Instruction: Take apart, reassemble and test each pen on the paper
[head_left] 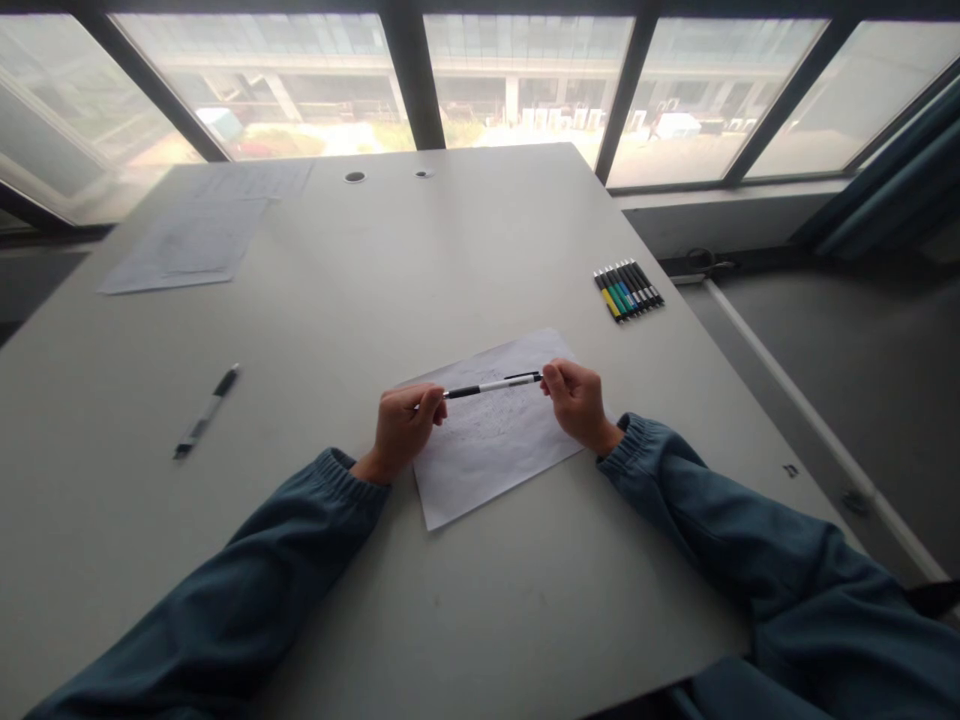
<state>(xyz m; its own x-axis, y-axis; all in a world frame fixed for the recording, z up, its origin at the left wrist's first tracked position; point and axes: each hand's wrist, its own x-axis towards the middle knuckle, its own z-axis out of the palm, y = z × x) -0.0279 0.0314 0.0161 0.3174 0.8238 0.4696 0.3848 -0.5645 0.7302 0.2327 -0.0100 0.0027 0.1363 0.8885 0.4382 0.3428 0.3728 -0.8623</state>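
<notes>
A white ballpoint pen [495, 385] with a black grip stretches level between my two hands, above a sheet of paper [480, 480]. My left hand [407, 422] is closed on its tip end. Closed fingers of my right hand [577, 398] pinch the other end, where the clip sits. Faint dark marks cover the middle of the sheet beneath, partly hidden by the pen and hands. Off to the left, a second black and white pen [208, 412] lies alone on the table.
Several pens [628, 291] with yellow, green, blue and white barrels lie side by side near the table's right edge. More papers [191, 235] rest at the far left. A small dark piece [790, 470] lies at right. Windows stand behind the white table [450, 260].
</notes>
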